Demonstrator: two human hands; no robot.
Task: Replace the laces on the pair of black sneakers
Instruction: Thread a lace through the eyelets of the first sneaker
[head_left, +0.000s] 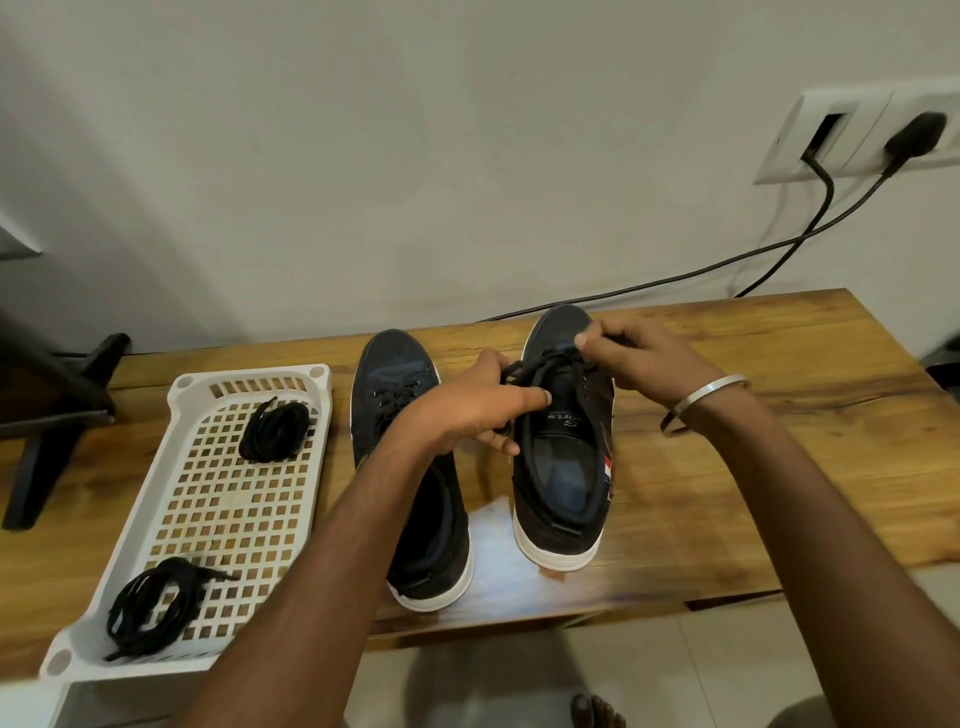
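Two black sneakers with white soles stand side by side on the wooden table, toes pointing away from me. The left sneaker (400, 395) is partly covered by my left forearm. Over the right sneaker (563, 483), my left hand (478, 405) grips the black lace (540, 364) at the left side of the tongue. My right hand (639, 358) pinches the same lace near the toe-end eyelets. Two bundles of black laces lie in the white tray: one at the far end (275, 431), one at the near end (150, 605).
The white perforated tray (234, 519) sits at the table's left. The wooden table (753, 467) has bare surface to the right of the shoes. Black cables (779, 249) run from a wall socket (872, 130) down behind the table. A dark stand (47, 415) is at far left.
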